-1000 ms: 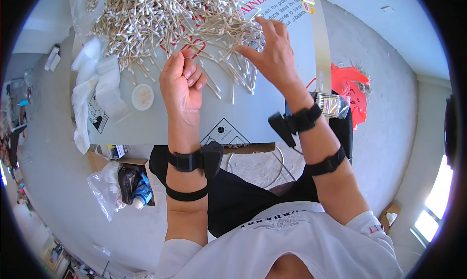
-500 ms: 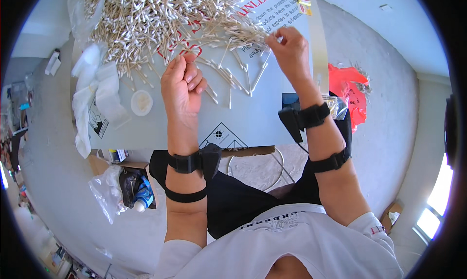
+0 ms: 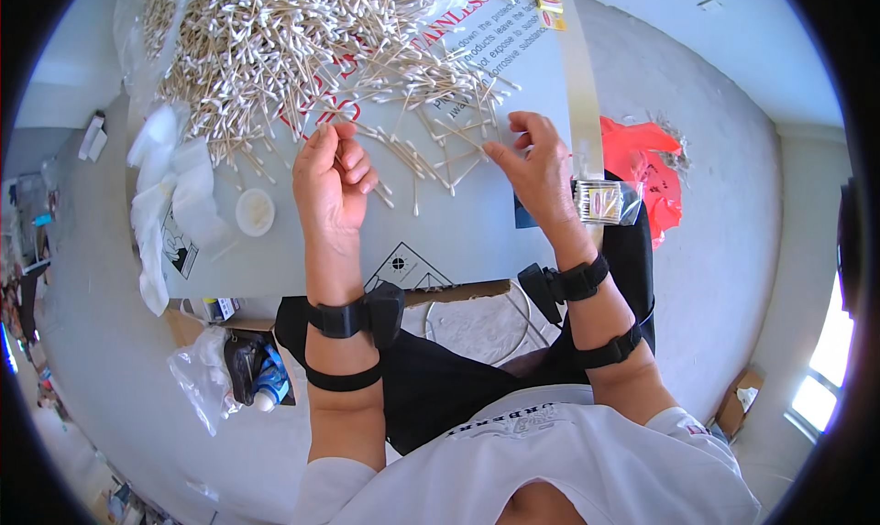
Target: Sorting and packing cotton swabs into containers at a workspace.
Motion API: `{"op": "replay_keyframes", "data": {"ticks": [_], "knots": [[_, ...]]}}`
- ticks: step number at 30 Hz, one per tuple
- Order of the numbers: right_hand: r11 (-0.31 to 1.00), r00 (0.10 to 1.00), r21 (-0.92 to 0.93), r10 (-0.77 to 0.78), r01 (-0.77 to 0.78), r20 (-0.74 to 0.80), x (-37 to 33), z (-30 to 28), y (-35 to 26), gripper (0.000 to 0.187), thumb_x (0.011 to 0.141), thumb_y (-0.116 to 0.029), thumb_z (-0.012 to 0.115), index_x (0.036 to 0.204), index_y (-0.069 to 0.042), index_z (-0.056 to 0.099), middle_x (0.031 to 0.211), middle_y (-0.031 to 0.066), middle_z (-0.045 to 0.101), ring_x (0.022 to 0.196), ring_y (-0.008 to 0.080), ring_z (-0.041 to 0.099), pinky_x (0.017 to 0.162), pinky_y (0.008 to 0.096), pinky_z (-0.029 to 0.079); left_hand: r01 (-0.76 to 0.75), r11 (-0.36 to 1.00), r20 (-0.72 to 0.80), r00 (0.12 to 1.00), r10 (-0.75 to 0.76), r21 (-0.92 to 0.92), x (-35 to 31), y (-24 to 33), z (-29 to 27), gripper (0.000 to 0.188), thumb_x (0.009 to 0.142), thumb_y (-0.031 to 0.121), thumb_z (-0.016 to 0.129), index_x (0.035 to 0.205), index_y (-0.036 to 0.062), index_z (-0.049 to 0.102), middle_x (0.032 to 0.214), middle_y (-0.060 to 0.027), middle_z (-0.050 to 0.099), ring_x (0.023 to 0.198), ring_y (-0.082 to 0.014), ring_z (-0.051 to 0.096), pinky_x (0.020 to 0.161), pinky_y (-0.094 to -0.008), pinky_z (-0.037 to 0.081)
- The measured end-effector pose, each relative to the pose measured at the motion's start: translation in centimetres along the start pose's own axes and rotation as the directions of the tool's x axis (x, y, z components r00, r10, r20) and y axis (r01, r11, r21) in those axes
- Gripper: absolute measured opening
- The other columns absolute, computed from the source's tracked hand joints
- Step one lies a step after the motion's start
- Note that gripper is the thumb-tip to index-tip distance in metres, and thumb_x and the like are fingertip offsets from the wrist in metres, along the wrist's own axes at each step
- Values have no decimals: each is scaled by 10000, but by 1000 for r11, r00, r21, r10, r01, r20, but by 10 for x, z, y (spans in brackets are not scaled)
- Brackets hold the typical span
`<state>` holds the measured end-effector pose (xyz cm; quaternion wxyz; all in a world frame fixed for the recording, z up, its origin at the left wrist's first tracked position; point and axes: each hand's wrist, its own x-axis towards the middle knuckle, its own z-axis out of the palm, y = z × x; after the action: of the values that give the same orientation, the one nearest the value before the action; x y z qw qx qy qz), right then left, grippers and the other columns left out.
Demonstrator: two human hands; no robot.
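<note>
A large heap of cotton swabs (image 3: 266, 49) with pale sticks and white tips covers the far left of the table. Loose swabs (image 3: 412, 158) lie scattered between my hands. At the heap's near edge, my left hand (image 3: 335, 181) is closed, with thumb and forefinger pressed together and the other fingers curled. Whatever it may pinch is hidden among the swabs behind it. My right hand (image 3: 539, 172) hovers at the right of the loose swabs, thumb and fingers apart, nothing seen in it. A small round white dish (image 3: 255, 213) stands left of my left hand.
White soft strips (image 3: 197, 191) hang at the table's left edge. A clear packet of swabs (image 3: 600, 202) sits at the right edge, with small yellow packs (image 3: 548, 7) farther back. A red plastic bag (image 3: 655, 172) lies on the floor. Below left is an open carton (image 3: 291, 365).
My right hand has come back nearer to me from the swab heap, and its fingers have opened from a pinch. My left hand stays closed in nearly the same place.
</note>
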<state>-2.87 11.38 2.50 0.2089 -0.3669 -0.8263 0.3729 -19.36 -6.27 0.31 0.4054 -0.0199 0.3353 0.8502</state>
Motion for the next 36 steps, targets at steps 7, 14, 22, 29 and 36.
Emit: {"op": "replay_keyframes", "data": {"ticks": [7,14,22,29,36], "knots": [[989,989,64,-137,133,48,21,21,-14,332,734,-110,725,1024,4,610,850,138,606,722,249,596,663,347,497,-43,989,-154,986,65,140,2,-8,1,251,974,260,511,932,33,611,749,-79,615,629,-192,584,516,-314,463],[796,890,-403,-430,452,150,80,63,-29,331,736,-256,715,972,-45,618,939,141,655,806,324,634,679,429,505,-48,996,-117,992,56,69,4,-6,-4,241,980,237,503,949,20,601,762,-84,622,649,-194,608,555,-328,501],[952,982,281,-157,120,109,109,25,3,138,812,-94,683,777,17,608,649,5,585,614,52,472,563,233,411,-72,994,-136,987,83,79,1,-1,-1,241,973,242,502,931,35,619,770,-70,604,682,-189,559,586,-327,441],[861,996,499,77,-93,53,90,1,29,204,768,-50,675,956,30,665,748,26,639,653,57,550,589,214,441,-84,992,-158,983,98,94,2,-3,-3,235,966,244,515,930,35,617,774,-66,596,681,-186,552,587,-327,438],[973,974,190,161,-129,-161,69,-12,49,276,808,-57,655,1075,14,654,843,64,661,757,110,599,724,243,492,-68,997,-157,985,71,26,6,-1,-9,232,972,232,516,935,21,603,752,-93,604,651,-210,575,557,-343,456]]}}
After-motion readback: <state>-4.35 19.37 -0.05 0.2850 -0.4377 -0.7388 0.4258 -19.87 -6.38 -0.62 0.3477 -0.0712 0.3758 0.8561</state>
